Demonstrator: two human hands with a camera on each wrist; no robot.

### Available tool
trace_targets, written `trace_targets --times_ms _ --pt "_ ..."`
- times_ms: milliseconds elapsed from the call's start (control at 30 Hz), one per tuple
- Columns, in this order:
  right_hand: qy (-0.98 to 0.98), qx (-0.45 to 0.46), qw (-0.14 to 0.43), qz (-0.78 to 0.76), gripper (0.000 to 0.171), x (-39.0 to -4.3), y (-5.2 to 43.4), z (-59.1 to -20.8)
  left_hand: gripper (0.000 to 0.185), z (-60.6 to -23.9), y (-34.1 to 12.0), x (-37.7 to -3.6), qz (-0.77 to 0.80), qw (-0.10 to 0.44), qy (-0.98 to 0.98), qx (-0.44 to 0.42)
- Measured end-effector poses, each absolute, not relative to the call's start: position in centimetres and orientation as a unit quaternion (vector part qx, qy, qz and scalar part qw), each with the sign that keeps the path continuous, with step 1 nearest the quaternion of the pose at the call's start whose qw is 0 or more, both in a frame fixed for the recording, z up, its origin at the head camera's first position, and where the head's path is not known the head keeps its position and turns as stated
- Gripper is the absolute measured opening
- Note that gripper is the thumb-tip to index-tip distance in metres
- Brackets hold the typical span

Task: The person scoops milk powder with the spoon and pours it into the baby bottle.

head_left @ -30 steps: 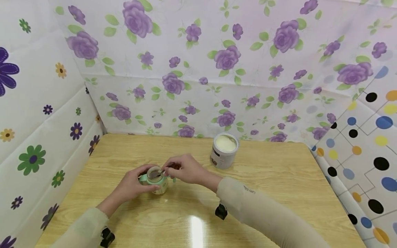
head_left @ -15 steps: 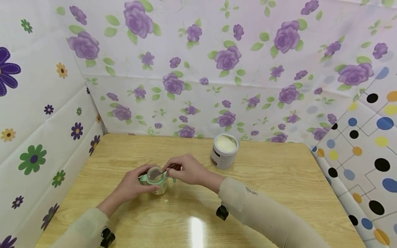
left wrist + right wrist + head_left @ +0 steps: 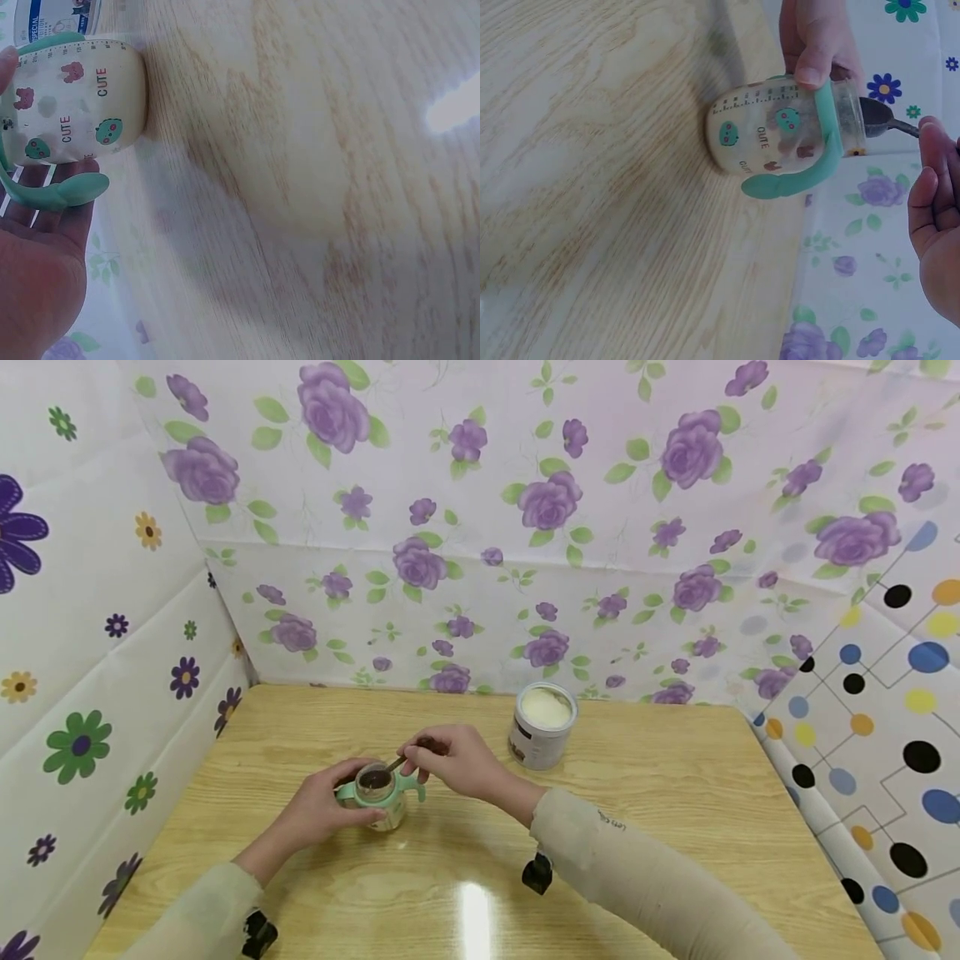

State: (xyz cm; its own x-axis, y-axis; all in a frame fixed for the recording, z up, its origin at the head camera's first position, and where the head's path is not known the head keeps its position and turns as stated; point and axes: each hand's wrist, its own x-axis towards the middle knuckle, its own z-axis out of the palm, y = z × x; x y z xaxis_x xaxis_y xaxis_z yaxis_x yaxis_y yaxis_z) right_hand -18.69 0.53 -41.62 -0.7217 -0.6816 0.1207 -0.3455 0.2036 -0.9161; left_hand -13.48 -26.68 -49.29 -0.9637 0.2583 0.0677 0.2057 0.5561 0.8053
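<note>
A clear baby bottle [image 3: 388, 816] with mint-green handles stands upright on the table, with cartoon prints, a scale and pale contents. My left hand [image 3: 324, 808] grips it around its upper side, thumb across the front. Between thumb and fingers my right hand [image 3: 463, 763] pinches the thin handle of a dark spoon [image 3: 875, 115]. The spoon's bowl is right at the bottle's open mouth, partly over the rim in the right wrist view. In the left wrist view, one green handle [image 3: 56, 191] juts past the left fingers.
An open tin [image 3: 538, 745] of pale powder stands at the back of the wooden table [image 3: 660, 793], right of the hands. A flowered cloth [image 3: 480, 527] hangs behind the table, with patterned cloths at both sides.
My right hand has risen slightly, lifting the spoon from inside the bottle's neck to its mouth. More of the bottle's right handle shows now. The left hand and the tin have stayed put.
</note>
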Motion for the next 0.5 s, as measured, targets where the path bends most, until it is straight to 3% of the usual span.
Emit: trace_targets --times_ms 200,500 --pt "0.734 -0.287 0.168 -0.592 0.027 -19.1 0.4 -41.6 0.074 -49.3 -26.7 -13.6 0.46 0.041 0.878 0.123" --pt "0.594 -0.129 0.236 -0.758 0.039 -20.0 1.6 -43.0 0.076 -49.4 -26.7 -13.6 0.457 0.041 0.881 0.116"
